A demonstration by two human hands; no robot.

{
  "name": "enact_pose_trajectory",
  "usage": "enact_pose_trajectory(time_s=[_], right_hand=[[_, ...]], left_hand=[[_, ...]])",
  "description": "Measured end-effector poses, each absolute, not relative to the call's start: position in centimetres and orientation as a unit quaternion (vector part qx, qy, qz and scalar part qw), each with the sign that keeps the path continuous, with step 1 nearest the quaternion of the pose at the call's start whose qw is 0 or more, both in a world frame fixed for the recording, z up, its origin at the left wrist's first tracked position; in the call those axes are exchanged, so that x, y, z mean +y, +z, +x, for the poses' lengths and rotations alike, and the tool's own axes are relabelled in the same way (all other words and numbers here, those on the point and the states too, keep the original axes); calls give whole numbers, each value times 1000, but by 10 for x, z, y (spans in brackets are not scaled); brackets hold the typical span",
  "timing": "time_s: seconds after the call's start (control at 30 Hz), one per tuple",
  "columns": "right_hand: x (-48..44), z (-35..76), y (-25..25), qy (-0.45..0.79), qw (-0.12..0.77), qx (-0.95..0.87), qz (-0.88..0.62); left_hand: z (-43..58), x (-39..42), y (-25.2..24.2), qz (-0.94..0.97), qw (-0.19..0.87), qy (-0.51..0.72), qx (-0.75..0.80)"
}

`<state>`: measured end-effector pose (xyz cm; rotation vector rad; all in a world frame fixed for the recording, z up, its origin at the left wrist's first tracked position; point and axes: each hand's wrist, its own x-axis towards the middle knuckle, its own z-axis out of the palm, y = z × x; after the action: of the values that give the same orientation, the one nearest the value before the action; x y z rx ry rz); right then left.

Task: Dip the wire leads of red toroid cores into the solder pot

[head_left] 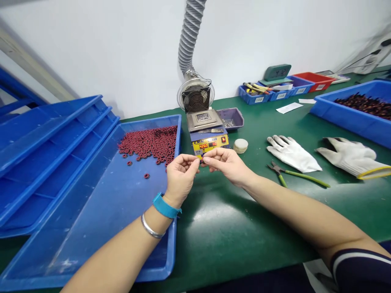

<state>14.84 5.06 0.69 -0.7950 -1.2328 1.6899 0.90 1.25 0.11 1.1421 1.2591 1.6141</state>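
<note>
My left hand (182, 173) and my right hand (225, 165) meet fingertip to fingertip over the green bench. Both are closed in a pinch on one small dark-and-red wire-wound ring coil (201, 161), mostly covered by the fingers. Just beyond them stands a solder pot (210, 143) with a yellow front and lit red digits. To the left, a long blue tray (100, 203) carries a heap of similar red ring coils (149, 142), several lying loose near its edge.
A grey extraction hose (191, 36) hangs behind the pot. A purple bin (236, 118), round pale pad (240, 145), green-handled cutters (293, 174) and white gloves (293, 154) lie rightward. Stacked blue trays (55, 154) fill the left; another blue tray (345, 120) holds dark pieces.
</note>
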Motion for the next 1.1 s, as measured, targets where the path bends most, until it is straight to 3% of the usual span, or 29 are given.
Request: enact_pose_trajectory(time_s=[1.1], right_hand=[[49,149,-5,769,406,-379,-318]], left_hand=[[7,12,5,398,466,594,521]])
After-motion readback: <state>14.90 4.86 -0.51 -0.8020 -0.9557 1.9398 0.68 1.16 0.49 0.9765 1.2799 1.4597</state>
